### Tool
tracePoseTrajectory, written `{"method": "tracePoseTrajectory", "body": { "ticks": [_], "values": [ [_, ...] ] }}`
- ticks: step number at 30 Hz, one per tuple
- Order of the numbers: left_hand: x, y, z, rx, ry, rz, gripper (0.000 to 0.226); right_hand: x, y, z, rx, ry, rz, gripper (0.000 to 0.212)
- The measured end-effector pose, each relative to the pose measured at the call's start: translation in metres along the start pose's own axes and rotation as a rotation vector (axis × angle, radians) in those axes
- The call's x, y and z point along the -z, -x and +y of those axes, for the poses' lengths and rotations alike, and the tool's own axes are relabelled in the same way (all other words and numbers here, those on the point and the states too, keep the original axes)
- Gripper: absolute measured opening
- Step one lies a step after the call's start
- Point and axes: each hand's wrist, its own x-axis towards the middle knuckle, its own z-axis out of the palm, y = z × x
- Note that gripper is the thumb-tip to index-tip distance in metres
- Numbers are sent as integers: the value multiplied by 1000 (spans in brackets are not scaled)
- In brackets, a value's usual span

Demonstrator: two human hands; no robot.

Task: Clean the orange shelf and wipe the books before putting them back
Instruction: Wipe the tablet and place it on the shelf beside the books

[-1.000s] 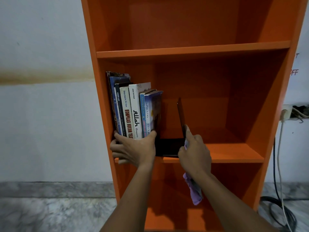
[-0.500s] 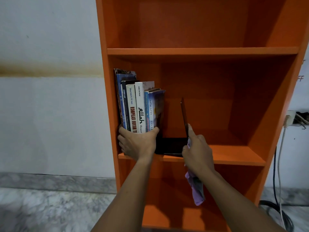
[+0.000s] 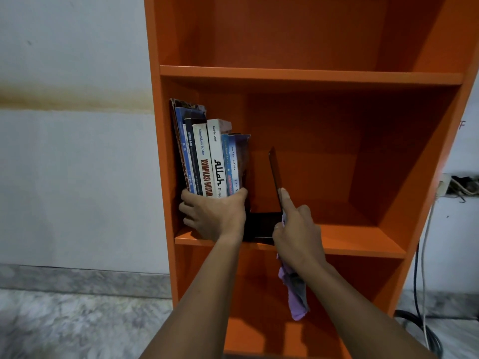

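Note:
Several books (image 3: pixel 210 156) stand upright at the left end of the middle board of the orange shelf (image 3: pixel 363 244). My left hand (image 3: pixel 216 216) clasps the bottom of the row, thumb against the rightmost book. A black bookend (image 3: pixel 274 174) stands just right of the books, its flat base on the board. My right hand (image 3: pixel 295 229) presses its index finger along the bookend's upright plate and holds a purple cloth (image 3: pixel 294 294) that hangs down below the board.
The shelf's upper compartment (image 3: pixel 298 35) and the right half of the middle board hold nothing. A white wall (image 3: pixel 77 151) is on the left, marble floor (image 3: pixel 64 325) below. A wall socket (image 3: pixel 445 185) with cables (image 3: pixel 422 281) hangs at the right of the shelf.
The view has drifted closer and slightly left to right. Both hands keep their grip on the books and the bookend; the books stand a little more upright against the shelf's left wall.

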Motion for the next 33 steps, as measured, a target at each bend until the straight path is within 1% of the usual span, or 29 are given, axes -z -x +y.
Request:
{"method": "tracePoseTrajectory", "body": {
  "ticks": [7, 13, 18, 20, 23, 24, 26, 29, 30, 32, 33],
  "values": [
    [-8, 9, 6, 44, 17, -9, 109, -16, -1, -9, -19, -35, -7, 74],
    [-10, 12, 9, 68, 7, -3, 112, -21, -9, -11, 3, -32, -95, 76],
    [-7, 11, 8, 51, -11, -18, 113, -27, -15, -14, 44, -138, -158, 78],
    [-3, 11, 6, 44, -28, -29, 112, -26, -18, -16, 43, -201, -209, 70],
    [5, 7, 5, 21, -53, -29, 111, -23, -23, -22, 25, -282, -295, 39],
    [9, 6, 4, 6, -61, -34, 111, -23, -23, -26, 20, -292, -305, 36],
    [18, 0, -2, -47, -74, -53, 115, -24, -22, -34, 20, -310, -322, 37],
    [35, -8, -20, -169, -32, -148, 124, -30, -20, -42, 32, -345, -362, 46],
    [41, -9, -25, -194, 1, -201, 124, -33, -21, -43, 27, -350, -370, 44],
    [52, -11, -30, -209, 28, -275, 117, -40, -24, -43, 9, -351, -360, 26],
    [54, -11, -30, -217, 18, -277, 113, -41, -24, -44, 2, -348, -346, 19]
  ]
}}
